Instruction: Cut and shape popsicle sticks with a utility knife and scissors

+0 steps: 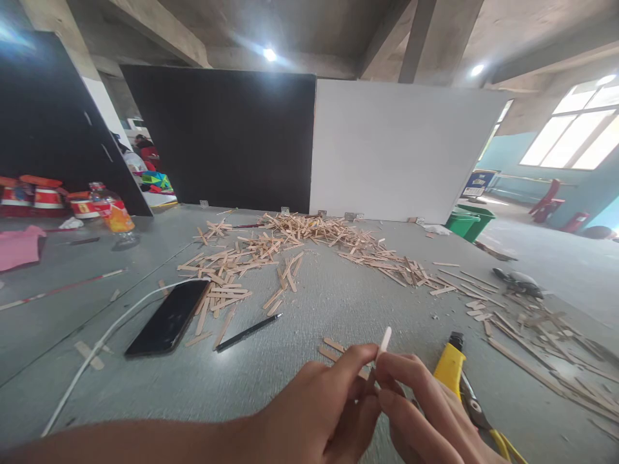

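Close together at the table's near side, my left hand and my right hand are both closed around a small wooden craft stick. Its pale rounded tip points up between the fingertips; the lower part is hidden by my fingers. A few flat wooden sticks lie on the table just beyond my left hand. To the right of my right hand rest a yellow utility knife and a pair of pliers with yellow handles, partly covered by the hand.
Loose craft sticks are heaped across the grey table. A phone with a white cable and a black pen lie to the left. Black and white panels stand behind. A bottle is at far left.
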Tool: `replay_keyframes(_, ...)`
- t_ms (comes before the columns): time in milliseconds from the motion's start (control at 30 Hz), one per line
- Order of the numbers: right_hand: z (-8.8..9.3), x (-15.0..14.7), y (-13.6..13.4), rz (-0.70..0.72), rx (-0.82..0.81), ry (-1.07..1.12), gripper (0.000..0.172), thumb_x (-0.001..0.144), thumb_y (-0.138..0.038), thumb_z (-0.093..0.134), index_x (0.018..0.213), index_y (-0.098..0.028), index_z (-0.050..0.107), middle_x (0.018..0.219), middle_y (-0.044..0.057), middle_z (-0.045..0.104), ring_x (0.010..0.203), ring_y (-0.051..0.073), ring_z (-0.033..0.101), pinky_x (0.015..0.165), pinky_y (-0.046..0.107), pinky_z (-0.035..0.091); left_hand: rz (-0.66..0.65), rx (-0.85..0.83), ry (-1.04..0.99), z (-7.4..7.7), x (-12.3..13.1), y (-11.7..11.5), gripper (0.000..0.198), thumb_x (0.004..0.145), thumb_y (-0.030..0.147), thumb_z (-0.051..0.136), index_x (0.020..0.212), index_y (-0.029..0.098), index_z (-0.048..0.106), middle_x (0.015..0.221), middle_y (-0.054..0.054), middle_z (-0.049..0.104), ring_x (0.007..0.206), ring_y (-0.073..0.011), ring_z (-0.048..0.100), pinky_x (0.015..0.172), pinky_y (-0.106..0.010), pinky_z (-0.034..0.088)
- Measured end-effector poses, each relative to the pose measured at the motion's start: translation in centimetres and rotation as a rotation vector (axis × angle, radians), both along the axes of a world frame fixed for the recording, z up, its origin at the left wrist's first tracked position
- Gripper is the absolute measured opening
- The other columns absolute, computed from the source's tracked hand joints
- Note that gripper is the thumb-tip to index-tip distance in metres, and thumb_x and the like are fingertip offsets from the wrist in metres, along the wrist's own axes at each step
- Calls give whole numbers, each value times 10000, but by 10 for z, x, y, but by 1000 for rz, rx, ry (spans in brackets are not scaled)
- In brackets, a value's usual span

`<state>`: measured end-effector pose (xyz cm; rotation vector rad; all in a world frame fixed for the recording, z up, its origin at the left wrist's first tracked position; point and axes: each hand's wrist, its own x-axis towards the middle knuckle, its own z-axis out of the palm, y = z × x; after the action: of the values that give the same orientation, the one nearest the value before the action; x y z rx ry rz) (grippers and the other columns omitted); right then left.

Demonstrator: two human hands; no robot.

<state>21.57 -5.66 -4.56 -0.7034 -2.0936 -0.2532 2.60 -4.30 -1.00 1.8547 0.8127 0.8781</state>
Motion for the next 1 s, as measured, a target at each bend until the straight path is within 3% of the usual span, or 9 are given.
replay_keyframes(133, 4, -2, 2, -11, -19, -47, 274, 1097, -274, 292, 1217, -255, 538, 939, 142, 730, 746, 246, 756, 559, 309, 655, -136, -22, 25, 0, -2, 10, 279, 945, 307, 627, 1200, 227, 703, 650, -5, 663, 508, -144, 573, 454, -216, 418)
replay_keyframes(300, -1, 2, 2, 21, -107, -77, 245, 1112, -331, 293, 1226, -201, 466, 965, 144, 672, 719, 188, 685, 626, 288, 654, -177, -77, 119, 7, -4, 12, 321, 996, 288, 552, 1287, 222, 667, 646, 11, 609, 498, -128, 511, 467, -220, 387)
replay_keyframes(500, -5, 0, 6, 141, -200, 37, 297, 1055, -78, 290, 1321, -169, 384, 1035, 111, 553, 797, 155, 603, 673, 264, 639, -199, -204, 164, 13, -3, 11, 348, 1043, 320, 513, 1347, 194, 624, 677, 12, 588, 502, -113, 481, 451, -204, 353)
replay_keyframes(633, -18, -2, 12, 222, -311, 194, 384, 1026, -14, 361, 1342, -230, 394, 1060, 71, 546, 832, 146, 590, 659, 239, 638, -195, -308, 156, 10, -3, 12, 431, 1064, 397, 483, 1441, 199, 550, 601, 51, 519, 482, -109, 486, 462, -185, 389)
replay_keyframes(767, -23, -1, 11, 149, -283, 305, 457, 987, 17, 462, 1338, -276, 442, 1093, 47, 601, 869, 135, 652, 686, 197, 640, -172, -362, 125, 13, -5, 11, 535, 1079, 519, 401, 1496, 195, 484, 604, 53, 517, 493, -110, 503, 492, -191, 425)
replay_keyframes(900, -12, 0, 7, -26, -164, 232, 397, 994, -8, 515, 1329, -220, 541, 1097, 60, 640, 929, 139, 693, 758, 174, 618, -138, -324, 117, 17, -7, 11, 540, 1076, 561, 395, 1449, 191, 523, 603, 54, 521, 521, -108, 511, 529, -197, 428)
replay_keyframes(1000, -5, -1, 6, -85, -148, 195, 336, 1001, -26, 566, 1306, -162, 607, 1035, 58, 679, 860, 125, 695, 746, 176, 591, -130, -313, 124, 15, -8, 11, 534, 1076, 579, 380, 1429, 205, 528, 606, 56, 523, 540, -109, 515, 530, -194, 424)
